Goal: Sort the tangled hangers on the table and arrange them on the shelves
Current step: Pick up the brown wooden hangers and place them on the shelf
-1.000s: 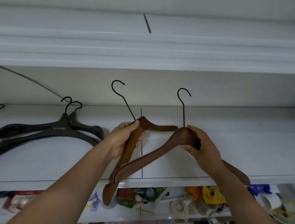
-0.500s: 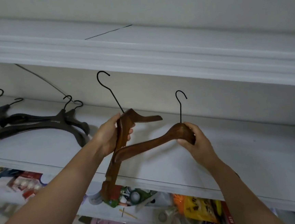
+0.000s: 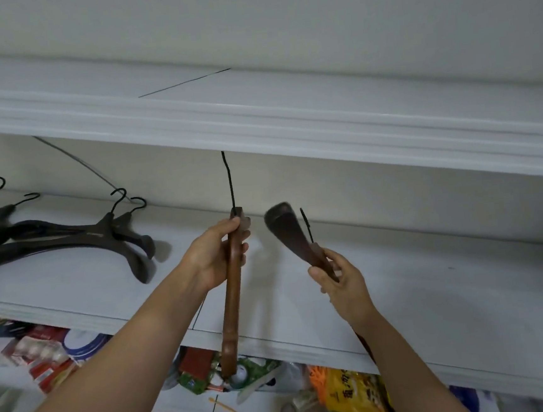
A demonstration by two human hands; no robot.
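Shelf (image 3: 434,283) with black hangers (image 3: 69,236) lying at its left end, left hand (image 3: 212,260) clamped round one brown hanger (image 3: 234,301), right hand (image 3: 339,278) clamped round a second brown hanger (image 3: 285,227), held apart

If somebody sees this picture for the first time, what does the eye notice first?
First, the two brown wooden hangers held up in the middle, apart from each other: the left hand grips the left hanger, which hangs almost upright, and the right hand grips the right hanger, tilted. Next, the pile of black hangers lying at the left of the white shelf.
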